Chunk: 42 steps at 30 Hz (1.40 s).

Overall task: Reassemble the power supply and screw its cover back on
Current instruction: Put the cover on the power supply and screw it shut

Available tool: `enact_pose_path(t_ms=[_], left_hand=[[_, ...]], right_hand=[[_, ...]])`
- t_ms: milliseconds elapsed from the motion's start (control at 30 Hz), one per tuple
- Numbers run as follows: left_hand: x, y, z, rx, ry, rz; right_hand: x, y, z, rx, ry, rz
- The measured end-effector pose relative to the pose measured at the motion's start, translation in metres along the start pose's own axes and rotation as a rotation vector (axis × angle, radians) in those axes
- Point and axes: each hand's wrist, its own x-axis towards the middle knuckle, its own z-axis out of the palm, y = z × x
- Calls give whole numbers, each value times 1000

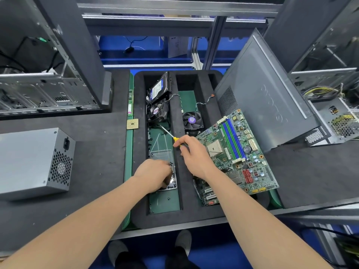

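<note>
The left hand (pixel 155 172) hides its fingertips inside the clear plastic box (pixel 161 153), grip unclear, while the right hand (pixel 192 154) grips the yellow-handled screwdriver (pixel 171 135), shaft pointing far-left.

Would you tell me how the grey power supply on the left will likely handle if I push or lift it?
Probably stiff: the power supply is a closed sheet-metal box. Lying flat on a broad face, it likely won't tip or roll. On the dark mat it may drag rather than glide.

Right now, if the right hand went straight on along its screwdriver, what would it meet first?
Probably the black fan, just beyond the tip of the screwdriver in the right hand; depth is unclear.
</note>
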Motion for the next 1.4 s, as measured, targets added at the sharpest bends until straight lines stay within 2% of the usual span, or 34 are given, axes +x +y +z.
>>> enact_pose_path(t_ms=[133,267,533,800,1233,1400], left_hand=[[1,6,0,176,-70,-24],[3,8,-1,206,-75,-48],[6,11,2,145,-30,-58],[16,16,5,-88,-57,-124],[22,17,13,-3,-129,-42],[23,12,7,-193,-138,-150]], right_hand=[[0,0,0,6,-5,4],[0,0,1,1,-1,-1],[0,-1,0,-7,2,-6],[0,-3,-1,-5,7,-8],[1,0,0,14,2,-14],[1,0,1,9,11,-14]])
